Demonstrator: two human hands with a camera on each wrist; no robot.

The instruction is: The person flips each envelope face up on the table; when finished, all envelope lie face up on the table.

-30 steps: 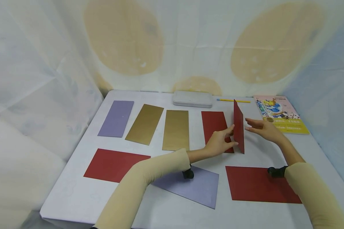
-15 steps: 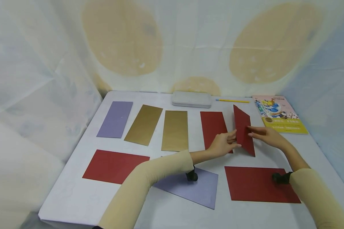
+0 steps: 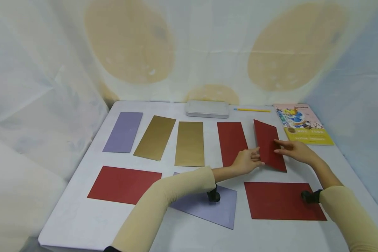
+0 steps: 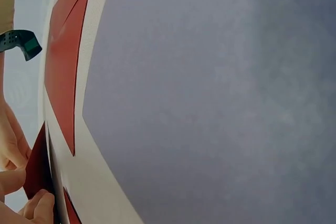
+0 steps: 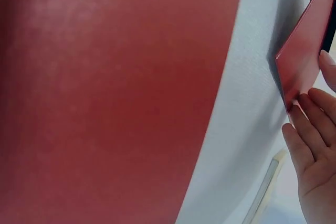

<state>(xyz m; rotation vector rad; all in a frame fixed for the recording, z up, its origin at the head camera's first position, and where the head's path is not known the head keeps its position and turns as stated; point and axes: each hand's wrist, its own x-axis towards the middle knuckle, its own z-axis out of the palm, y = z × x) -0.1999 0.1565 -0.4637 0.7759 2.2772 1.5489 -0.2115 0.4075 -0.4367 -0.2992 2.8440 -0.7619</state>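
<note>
While resting at the far right end of the back row, just right of a flat red strip (image 3: 232, 143) and past the purple strip (image 3: 123, 132) and two gold strips (image 3: 154, 137), tilts the folded red card (image 3: 269, 146), near edge on the white table (image 3: 189, 231), not yet flat. Pinched at its lower left edge by the left hand (image 3: 247, 161), thumb and curled fingers closed on the paper; steadied from the right by the right hand (image 3: 294, 151), fingers long and only lightly bent, tips on the card's face. Judged thin, light and fairly stiff, with a smooth, perhaps slippery surface; likely to crease or bend if squeezed hard. Best taken by the edges near the fold, pressure gentle, both sides supported. Further right, a picture book (image 3: 303, 124); behind, a grey tin (image 3: 207, 109) and yellow pencil (image 3: 252, 110).
</note>
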